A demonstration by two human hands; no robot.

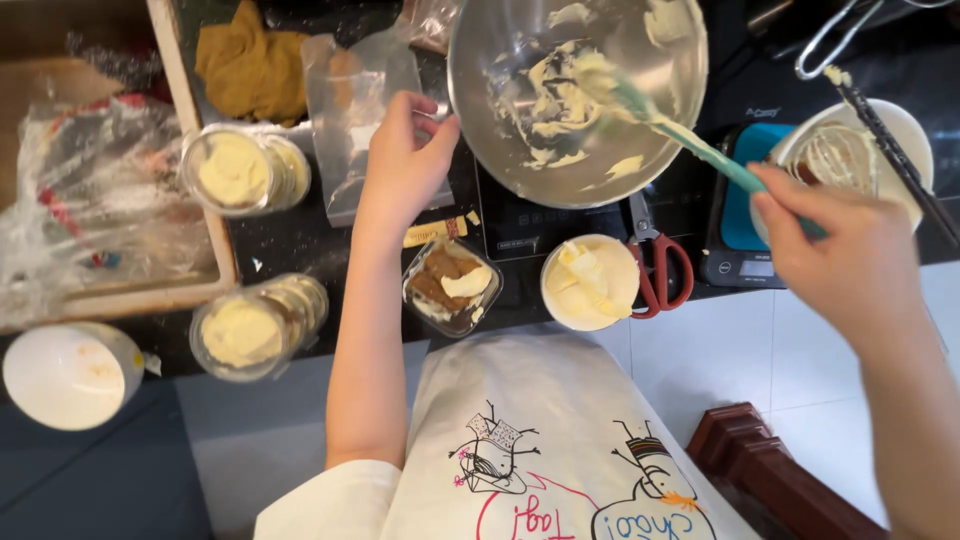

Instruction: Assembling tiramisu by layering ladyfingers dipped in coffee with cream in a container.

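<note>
My left hand grips the rim of a tilted steel mixing bowl smeared with pale cream. My right hand holds a teal-handled spatula whose cream-coated blade reaches into the bowl. Below the bowl stand a round cup filled with cream and a clear square container holding brown biscuit pieces and a dab of cream.
Filled clear cups of cream lie at the left, near a wooden tray with crinkled plastic. Red-handled scissors, a blue scale with a white bowl, a white cup and a dark wooden chair corner surround me.
</note>
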